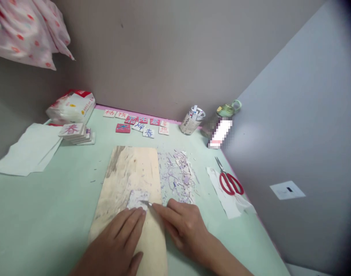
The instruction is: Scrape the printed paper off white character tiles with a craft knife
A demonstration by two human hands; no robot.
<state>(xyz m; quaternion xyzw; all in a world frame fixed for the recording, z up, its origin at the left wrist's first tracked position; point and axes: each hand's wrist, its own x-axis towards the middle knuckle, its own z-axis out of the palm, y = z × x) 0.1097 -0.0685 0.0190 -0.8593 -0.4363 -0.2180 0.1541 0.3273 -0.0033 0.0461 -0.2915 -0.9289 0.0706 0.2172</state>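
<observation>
A pale green table (48, 199) is filling most of the lower frame, running up to a grey wall at the top and a bluish-grey wall on the right. A flowered cloth (25, 30) is hanging in the upper left corner. A wooden board (126, 172) is lying in the lower middle, its long axis running from the bottom edge up and slightly left. Right of it, purple-white shavings (178, 176) are lying scattered.

The left hand (117, 245) is resting flat on the board, fingers pressing down on a small whitish block (138, 199) near the board's centre, not closing around it. The right hand (183, 226) is gripping a thin carving tool (148, 203), whose tip is pointing left and slightly up, touching the block's right edge.

White paper sheets (28, 151) are lying at the left, with a tissue pack (71, 105) behind them and a stack of carved tiles (76, 133) beside it. More tiles (137, 124) are lying in rows by the far wall. Red scissors (229, 182) are resting on a paper scrap at the right, blades pointing up-left. A glass jar (191, 120) and a green-lidded bottle (221, 122) are standing near the corner.
</observation>
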